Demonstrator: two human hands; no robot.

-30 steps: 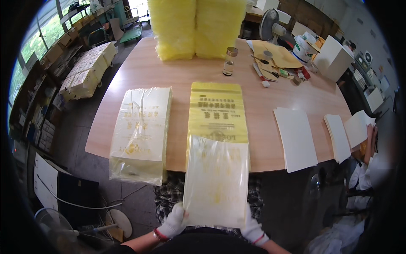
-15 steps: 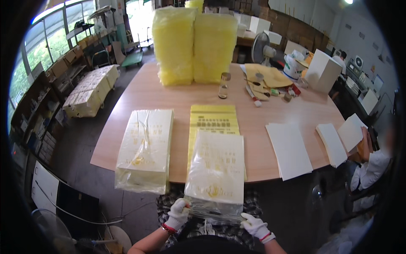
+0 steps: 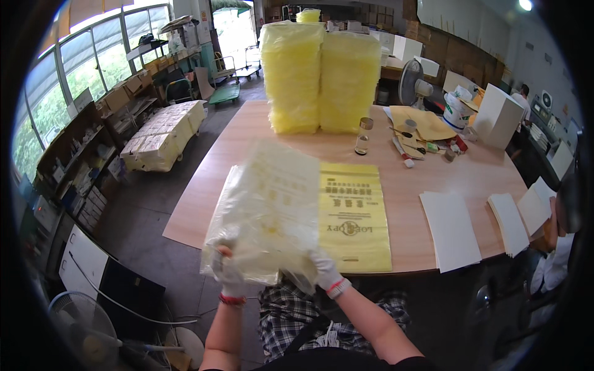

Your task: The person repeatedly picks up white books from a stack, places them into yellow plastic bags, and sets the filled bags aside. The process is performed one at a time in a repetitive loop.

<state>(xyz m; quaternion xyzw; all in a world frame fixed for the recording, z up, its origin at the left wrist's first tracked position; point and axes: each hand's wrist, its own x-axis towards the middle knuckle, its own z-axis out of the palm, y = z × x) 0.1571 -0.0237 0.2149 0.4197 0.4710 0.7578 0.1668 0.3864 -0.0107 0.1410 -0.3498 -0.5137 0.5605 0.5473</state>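
Note:
A clear plastic bag with white paper in it (image 3: pixel 278 204), blurred by motion, hangs tilted over the left part of the table's near edge. My left hand (image 3: pixel 229 275), in a white glove, is closed on its near left corner. The near right corner is in the grip of my right hand (image 3: pixel 324 271), gloved too. Underneath, mostly covered, lies a stack of similar bagged paper (image 3: pixel 216 216). To the right, a flat yellow printed plastic bag (image 3: pixel 354 216) lies fully exposed on the table.
Tall stacks of yellow bags (image 3: pixel 291 80) stand at the back of the wooden table (image 3: pixel 216 136). A glass jar (image 3: pixel 364 137), brown envelopes (image 3: pixel 424 122) and a white bucket (image 3: pixel 456 111) are nearby. White sheets (image 3: pixel 450 229) lie right, near a co-worker's hand (image 3: pixel 550 226). A fan (image 3: pixel 83 321) stands lower left.
Both hands have lifted the bagged paper off the yellow bag and carried it left and forward, over the left stack. The view has shifted, so the table sits further right.

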